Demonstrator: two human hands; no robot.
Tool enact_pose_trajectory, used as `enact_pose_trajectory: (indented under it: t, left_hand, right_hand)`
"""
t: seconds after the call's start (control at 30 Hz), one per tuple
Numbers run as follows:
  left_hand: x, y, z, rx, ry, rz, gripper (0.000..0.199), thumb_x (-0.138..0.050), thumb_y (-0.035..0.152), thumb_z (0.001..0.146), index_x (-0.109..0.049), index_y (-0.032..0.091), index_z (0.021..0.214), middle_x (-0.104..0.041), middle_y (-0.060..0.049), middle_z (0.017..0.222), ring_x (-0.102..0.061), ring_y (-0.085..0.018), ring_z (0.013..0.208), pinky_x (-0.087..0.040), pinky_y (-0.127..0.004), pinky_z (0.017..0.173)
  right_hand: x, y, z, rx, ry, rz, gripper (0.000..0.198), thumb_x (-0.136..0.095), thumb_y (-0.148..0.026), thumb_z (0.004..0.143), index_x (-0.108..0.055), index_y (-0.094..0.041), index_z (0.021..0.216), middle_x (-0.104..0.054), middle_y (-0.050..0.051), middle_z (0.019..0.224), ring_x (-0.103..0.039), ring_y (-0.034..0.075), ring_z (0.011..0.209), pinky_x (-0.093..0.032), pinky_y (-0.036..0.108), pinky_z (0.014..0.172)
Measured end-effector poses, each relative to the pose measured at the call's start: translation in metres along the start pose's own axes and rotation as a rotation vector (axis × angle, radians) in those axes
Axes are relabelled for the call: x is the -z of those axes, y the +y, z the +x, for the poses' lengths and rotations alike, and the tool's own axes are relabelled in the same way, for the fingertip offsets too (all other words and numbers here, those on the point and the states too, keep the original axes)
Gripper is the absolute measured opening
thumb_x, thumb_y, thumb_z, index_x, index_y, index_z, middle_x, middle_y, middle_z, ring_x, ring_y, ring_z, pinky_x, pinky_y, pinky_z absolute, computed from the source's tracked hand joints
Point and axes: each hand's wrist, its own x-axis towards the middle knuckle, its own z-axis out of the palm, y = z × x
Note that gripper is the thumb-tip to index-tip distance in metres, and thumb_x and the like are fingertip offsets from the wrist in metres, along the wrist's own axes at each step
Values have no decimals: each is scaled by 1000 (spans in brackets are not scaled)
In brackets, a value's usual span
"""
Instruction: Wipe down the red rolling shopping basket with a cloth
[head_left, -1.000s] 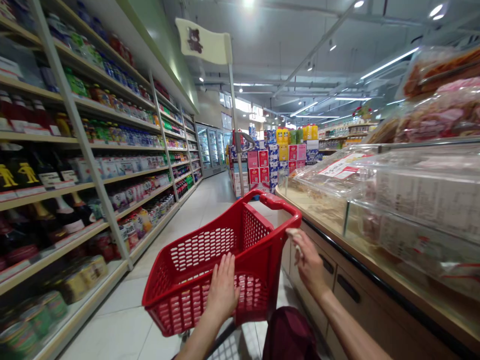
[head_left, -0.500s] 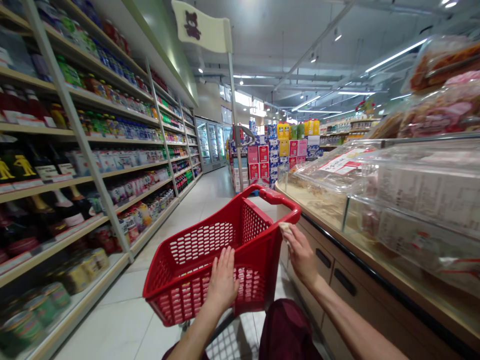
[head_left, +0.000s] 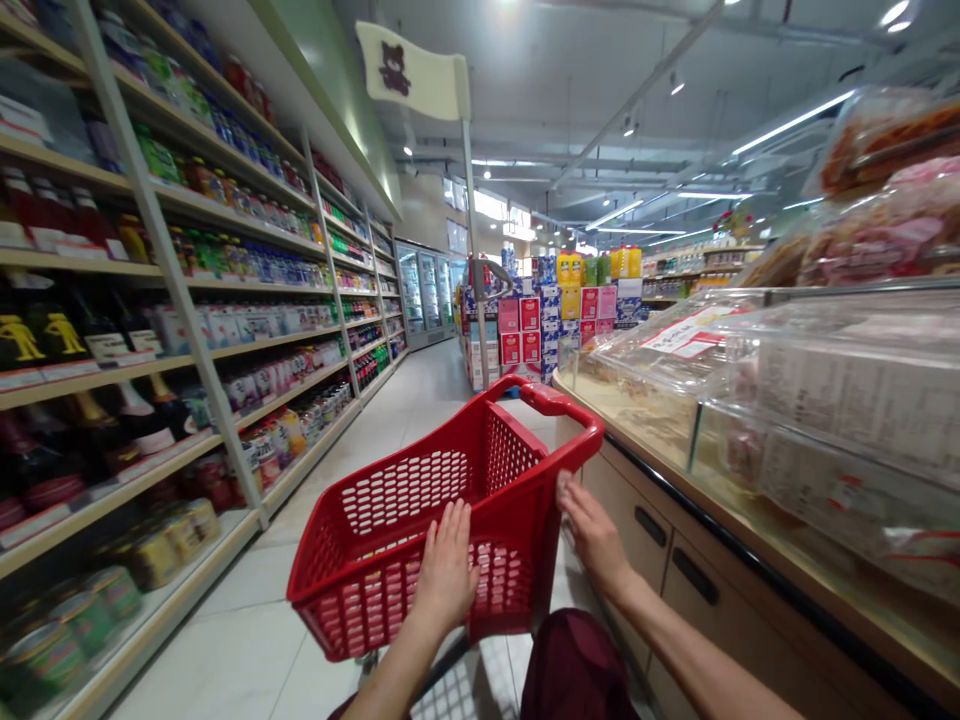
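Though upright, cart (head_left: 517, 525) against left grip (head_left: 446, 575)

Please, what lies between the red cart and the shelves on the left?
In the head view, pale floor tiles lie between the cart and the shelves.

The cart (head_left: 517, 512) stands on the floor (head_left: 240, 640) at lower centre of the frame, between shelves (head_left: 166, 265) of bottles (head_left: 150, 435) along the left and the tabletop (head_left: 637, 428) bearing packages (head_left: 686, 335) at right; stacked cartons (head_left: 530, 347) stand beyond, mid-frame.
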Motion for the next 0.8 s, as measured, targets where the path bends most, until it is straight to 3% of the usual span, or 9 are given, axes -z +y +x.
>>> enact_pose_trajectory:
  t: [0.07, 0.13, 0.27, 0.37, 0.5, 0.57, 0.7, 0.8]
  left_hand:
    - [2, -1, 0, -3, -30, -1, 71, -39, 15, 62, -25, 8, 131, -26, -9, 140, -19, -20, 130, -21, -41, 105]
    - [4, -2, 0, -3, -45, 1, 71, -39, 14, 62, -25, 8, 132, -25, -9, 140, -18, -20, 130, -20, -41, 105]
    - [4, 1, -1, 16, -39, 9, 71, -38, 14, 63, -23, 8, 132, -22, -8, 141, -16, -20, 131, -19, -41, 105]
    - [2, 3, -2, 26, -22, 22, 72, -39, 14, 62, -23, 8, 132, -22, -9, 141, -15, -20, 131, -20, -41, 105]
    - [-1, -1, -5, -6, 5, 38, 71, -39, 14, 63, -23, 10, 132, -24, -9, 141, -16, -20, 130, -21, -42, 105]
    - [-3, -6, -7, 32, 42, 48, 68, -38, 14, 65, -25, 9, 132, -25, -10, 140, -17, -22, 130, -22, -44, 104]
    - [-8, -13, -12, 112, 90, 47, 68, -39, 12, 64, -27, 6, 130, -27, -13, 139, -17, -23, 130, -24, -43, 104]
    - [-7, -13, -13, 122, 79, 45, 70, -40, 12, 62, -27, 6, 130, -27, -13, 139, -17, -23, 130, -23, -43, 104]
  right_hand:
    - [-4, -5, -16, 81, -124, 36, 33, -39, -15, 82, -58, -27, 107, -61, 4, 109, -56, 17, 101, -51, 32, 82]
    - [1, 0, -14, 51, -99, 43, 34, -39, -16, 82, -57, -27, 108, -61, 5, 108, -57, 17, 100, -50, 32, 82]
    - [19, 24, 47, -146, 144, -46, 32, -38, -20, 82, -56, -18, 109, -50, 12, 122, -45, 22, 114, -40, 42, 94]
    - [7, 14, 79, -80, 63, -84, 31, -35, -19, 84, -60, -14, 102, -57, 14, 112, -46, 23, 112, -37, 44, 95]
    - [-25, -21, 71, 114, -113, -41, 29, -36, -18, 85, -62, -24, 99, -61, 2, 109, -50, 16, 109, -38, 34, 95]
    - [-26, -20, 69, 159, -172, -55, 31, -35, -17, 86, -59, -25, 104, -59, 1, 113, -48, 16, 111, -36, 36, 97]
    - [-15, 1, 76, -32, -70, -188, 33, -33, -17, 86, -57, -14, 108, -56, 14, 116, -45, 27, 114, -28, 49, 98]
    - [-23, -14, 70, 22, -96, -166, 33, -32, -16, 86, -59, -16, 104, -57, 11, 114, -46, 22, 113, -31, 43, 98]
